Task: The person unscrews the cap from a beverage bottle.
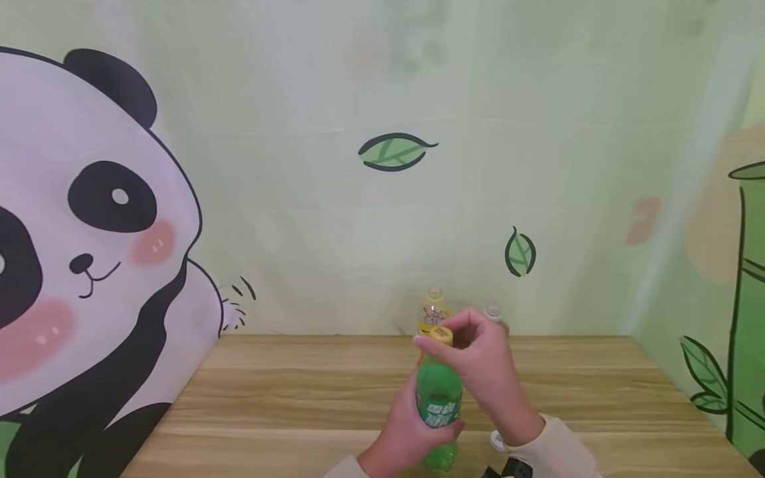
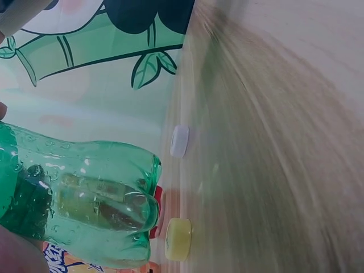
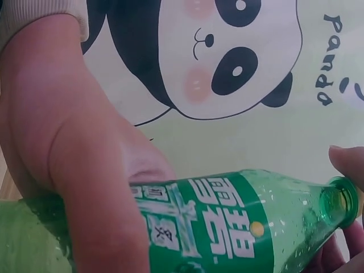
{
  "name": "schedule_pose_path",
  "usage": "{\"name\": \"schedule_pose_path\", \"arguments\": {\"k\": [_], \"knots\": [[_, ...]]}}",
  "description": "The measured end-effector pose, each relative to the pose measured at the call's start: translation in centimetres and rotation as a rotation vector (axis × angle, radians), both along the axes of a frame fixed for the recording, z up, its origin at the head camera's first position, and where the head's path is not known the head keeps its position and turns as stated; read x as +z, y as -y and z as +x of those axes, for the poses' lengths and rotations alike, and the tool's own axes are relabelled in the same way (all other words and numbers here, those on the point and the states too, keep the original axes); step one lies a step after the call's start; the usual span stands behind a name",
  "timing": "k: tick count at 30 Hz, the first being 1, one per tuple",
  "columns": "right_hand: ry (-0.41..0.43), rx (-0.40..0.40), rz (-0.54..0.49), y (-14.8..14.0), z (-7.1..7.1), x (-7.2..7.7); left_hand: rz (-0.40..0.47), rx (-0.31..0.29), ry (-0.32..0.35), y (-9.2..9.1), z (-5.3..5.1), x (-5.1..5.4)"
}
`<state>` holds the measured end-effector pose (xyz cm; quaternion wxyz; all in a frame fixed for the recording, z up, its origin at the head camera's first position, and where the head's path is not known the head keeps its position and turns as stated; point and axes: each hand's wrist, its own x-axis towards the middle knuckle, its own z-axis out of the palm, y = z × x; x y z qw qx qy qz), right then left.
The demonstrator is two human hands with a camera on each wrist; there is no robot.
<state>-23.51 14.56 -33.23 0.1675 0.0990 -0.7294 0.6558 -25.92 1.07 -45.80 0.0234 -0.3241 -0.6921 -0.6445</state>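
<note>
A green plastic soda bottle (image 1: 439, 385) with a green and white label stands upright above the wooden table. My left hand (image 1: 402, 425) grips it round its lower half, thumb across the front. At its top, my right hand (image 1: 491, 368) pinches a yellow-orange cap (image 1: 441, 334) between thumb and fingers. The right wrist view shows the bottle's neck (image 3: 335, 202) meeting the cap, mostly covered by the fingers. Whether the cap is threaded on or just rests there I cannot tell. Water drops cling inside the bottle, seen in the left wrist view.
Behind the hands stand an uncapped bottle with a yellow label (image 1: 433, 312) and another uncapped bottle (image 1: 493, 312), mostly hidden. A white cap (image 2: 180, 141) and a yellow cap (image 2: 178, 239) lie on the table (image 1: 287, 392). A panda-printed backdrop (image 1: 299, 199) rises behind.
</note>
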Motion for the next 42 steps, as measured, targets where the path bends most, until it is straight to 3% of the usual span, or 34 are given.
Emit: {"name": "schedule_pose_path", "arguments": {"k": [9,19,42], "knots": [[-0.007,-0.087,0.004,0.5,0.3,0.1,-0.003,0.012,0.026,0.0,0.1,-0.1],[-0.012,-0.091,-0.006,0.5,0.3,0.1,0.002,0.002,0.042,0.1,0.2,0.0],[-0.027,0.113,0.056,-0.9,-0.5,0.1,-0.036,0.029,0.063,0.6,0.2,0.3]]}}
